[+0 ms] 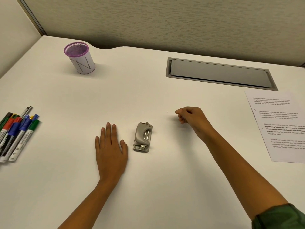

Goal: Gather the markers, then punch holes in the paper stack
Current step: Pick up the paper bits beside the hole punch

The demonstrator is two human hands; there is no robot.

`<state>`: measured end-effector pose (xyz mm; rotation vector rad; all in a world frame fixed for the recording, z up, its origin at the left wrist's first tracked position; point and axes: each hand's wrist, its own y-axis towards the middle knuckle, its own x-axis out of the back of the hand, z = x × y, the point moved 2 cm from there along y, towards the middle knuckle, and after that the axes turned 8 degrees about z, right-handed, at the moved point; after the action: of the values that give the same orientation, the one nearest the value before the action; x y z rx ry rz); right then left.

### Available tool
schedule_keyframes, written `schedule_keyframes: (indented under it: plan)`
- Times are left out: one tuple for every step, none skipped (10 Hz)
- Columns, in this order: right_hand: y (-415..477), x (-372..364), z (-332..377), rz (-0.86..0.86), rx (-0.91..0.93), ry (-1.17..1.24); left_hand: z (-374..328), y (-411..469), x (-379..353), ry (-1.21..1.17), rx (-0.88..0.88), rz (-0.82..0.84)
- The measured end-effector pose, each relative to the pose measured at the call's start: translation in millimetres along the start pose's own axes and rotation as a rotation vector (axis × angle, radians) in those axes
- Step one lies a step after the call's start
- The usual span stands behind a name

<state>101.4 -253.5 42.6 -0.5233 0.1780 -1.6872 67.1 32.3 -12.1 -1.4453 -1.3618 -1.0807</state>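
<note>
Our left hand [111, 146] lies flat on the desk [156, 100], fingers straight and together, gripping nothing. Our right hand [191, 118] hovers just above the surface with its fingers curled in toward the thumb, and we can see nothing inside them. The hole punch [142, 137] sits between the two hands, just beside the left thumb, and neither hand touches it.

The markers [16, 133] are well to the left, at the desk's edge (partly cut off by the frame). They lie side by side and roughly parallel. Their long axes run from near-left to far-right, and the coloured caps point away from us, roughly toward the mesh cup [80, 57].

Gathering comes first, we judge, and the left hand is the closer one. We would do best to reach across the barrels at mid-length and close round the whole bundle, so the markers stay aligned and none rolls off. The cup looks the likely place for them.

The paper stack [280, 126] waits at the far right, untouched.
</note>
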Motion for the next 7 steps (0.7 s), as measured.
schedule_keyframes:
  plan:
    - [11.5, -6.9, 9.5, -0.087, 0.107, -0.334, -0.3, -0.3, 0.0, 0.001, 0.002, -0.003]
    - [19.9, -13.6, 15.5, -0.1, 0.22, -0.545, 0.1, -0.2, -0.2, 0.004, 0.005, -0.001]
    - [31.6, -20.9, 19.6, -0.069, 0.272, -0.697, 0.5, 0.1, -0.6, 0.003, 0.007, 0.008]
    - [36.4, -25.5, 19.8, -0.047, 0.269, -0.736, 0.6, 0.0, -0.6, -0.002, 0.006, 0.008]
    - [40.1, -31.4, 21.1, -0.052, 0.277, -0.819, 0.4, 0.1, -0.3, -0.003, 0.006, 0.006]
    - [42.1, -33.9, 22.3, -0.053, 0.258, -0.861, 0.5, 0.3, -0.2, 0.001, 0.008, 0.008]
    - [45.1, -36.4, 24.1, -0.007, 0.156, -0.898, 0.0, 0.0, 0.3, -0.004, 0.01, 0.01]
